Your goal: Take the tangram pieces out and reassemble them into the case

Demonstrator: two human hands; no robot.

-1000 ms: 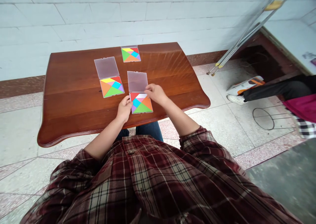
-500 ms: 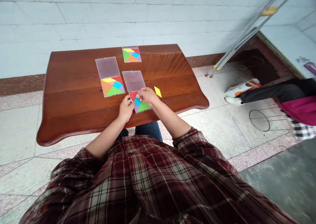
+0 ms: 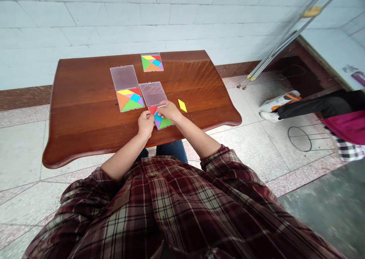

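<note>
In the head view, a nearest tangram case lies open on the table, its clear lid [image 3: 153,94] folded back. A red triangle [image 3: 153,110], a blue piece [image 3: 157,117], a purple piece and a green triangle [image 3: 165,123] show in its tray. My left hand [image 3: 146,123] is closed on the tray's left edge. Over the tray, my right hand [image 3: 169,110] pinches a thin tangram piece [image 3: 161,106], seen nearly edge-on, its colour unclear; the hand covers part of the tray. A yellow parallelogram piece [image 3: 182,105] lies on the table, right of my right hand.
Left of the near case is a second open case with a filled tangram tray [image 3: 130,100]. A third filled tangram [image 3: 152,63] lies at the back of the wooden table [image 3: 85,118]. Crutches [image 3: 270,53] lean at the right; a person's leg [image 3: 305,106] shows beyond.
The near case has shifted slightly left. My right hand has tilted the pinched piece so its pale edge shows. My left hand stays at the tray's edge.
</note>
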